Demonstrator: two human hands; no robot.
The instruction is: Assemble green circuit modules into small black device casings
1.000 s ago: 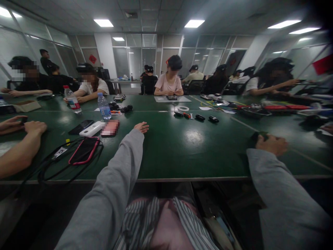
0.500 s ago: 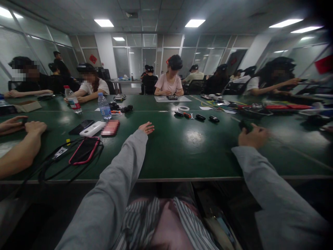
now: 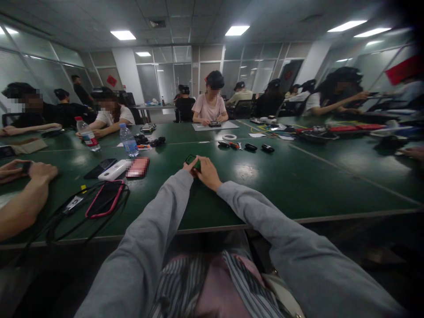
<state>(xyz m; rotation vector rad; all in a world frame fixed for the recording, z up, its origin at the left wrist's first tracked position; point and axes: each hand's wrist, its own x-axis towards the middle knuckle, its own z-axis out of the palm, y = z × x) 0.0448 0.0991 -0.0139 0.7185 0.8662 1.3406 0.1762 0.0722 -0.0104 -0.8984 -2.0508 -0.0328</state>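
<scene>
My left hand (image 3: 191, 167) and my right hand (image 3: 208, 172) meet over the green table, a little left of the middle. Between them is a small, dark, rectangular object (image 3: 190, 158) with a black rim and a greenish inner face. My left fingers and thumb close on its near edge. From the right, my right hand grips its side, with the fingers laid together along it. Its lower part is hidden by my fingers, and its exact kind does not show.
Left of my hands lie a pink phone (image 3: 138, 167), a white device (image 3: 114, 170), a pink-rimmed phone (image 3: 105, 198) and cables. Two bottles, one a blue-capped bottle (image 3: 129, 140), stand behind. Several small tools and a white ring (image 3: 229, 137) lie beyond. A neighbour's hands (image 3: 41, 165) rest at left.
My right hand has come in from the far right, carrying the small dark object to my left hand. My left hand, open before, now closes on it. The view has turned slightly right.
</scene>
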